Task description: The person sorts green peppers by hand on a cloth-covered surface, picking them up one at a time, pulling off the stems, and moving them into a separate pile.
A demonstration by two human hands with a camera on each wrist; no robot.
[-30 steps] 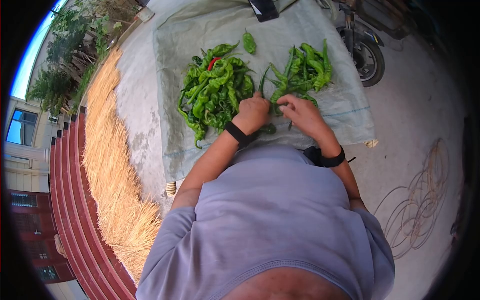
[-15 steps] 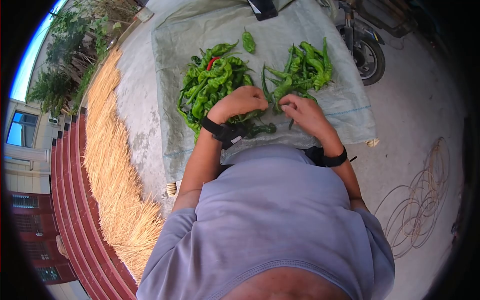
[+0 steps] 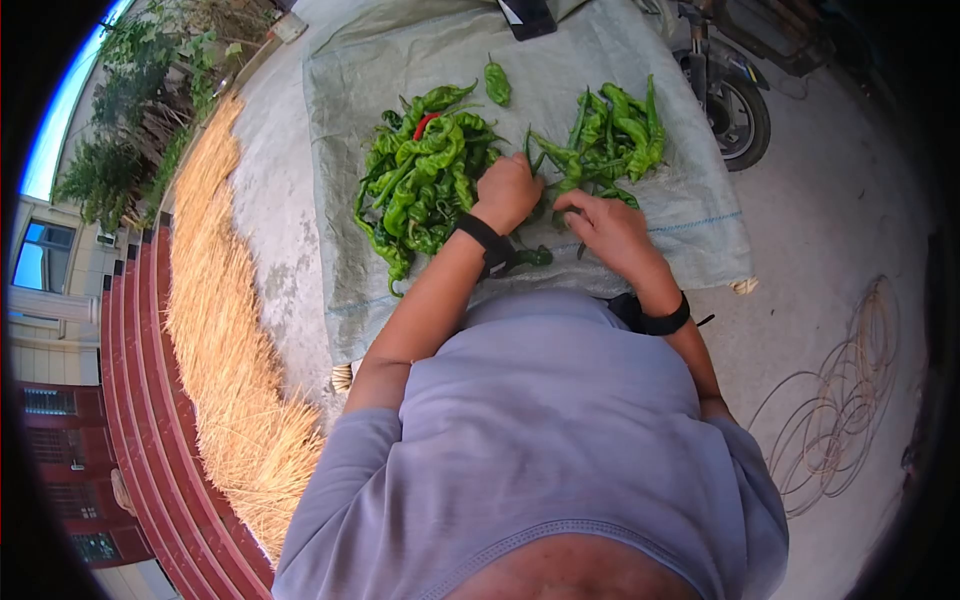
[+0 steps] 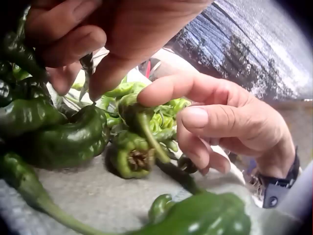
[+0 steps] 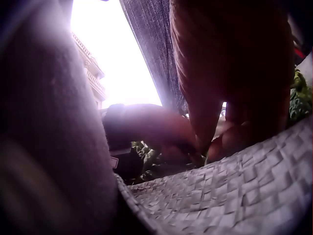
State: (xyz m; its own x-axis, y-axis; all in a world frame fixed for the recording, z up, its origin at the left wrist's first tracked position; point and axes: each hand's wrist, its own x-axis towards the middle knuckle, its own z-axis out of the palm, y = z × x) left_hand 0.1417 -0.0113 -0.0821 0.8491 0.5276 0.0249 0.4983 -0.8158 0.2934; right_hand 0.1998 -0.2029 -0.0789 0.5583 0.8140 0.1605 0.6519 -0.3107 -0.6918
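Note:
In the head view my left hand (image 3: 508, 192) is at the right edge of a large heap of green peppers (image 3: 425, 170). The left wrist view shows its thumb and fingers pinching a slim dark green pepper (image 4: 86, 73). My right hand (image 3: 607, 232) is just to the right, in front of a smaller pile of green peppers (image 3: 625, 135). There its index fingertip rests against a pepper with a pale stem (image 4: 131, 110), with the thumb apart from it. Shadow hides most of the right hand's grasp in the right wrist view.
The peppers lie on a pale woven sack (image 3: 690, 230). One red pepper (image 3: 427, 125) tops the heap, and a single green pepper (image 3: 497, 84) lies beyond it. A phone (image 3: 527, 17) is at the far edge. Coiled cable (image 3: 830, 410) lies on the ground at right.
My left hand turned toward the right hand half a second ago, then swung back and farther out beside the heap. The right hand has stayed almost in place.

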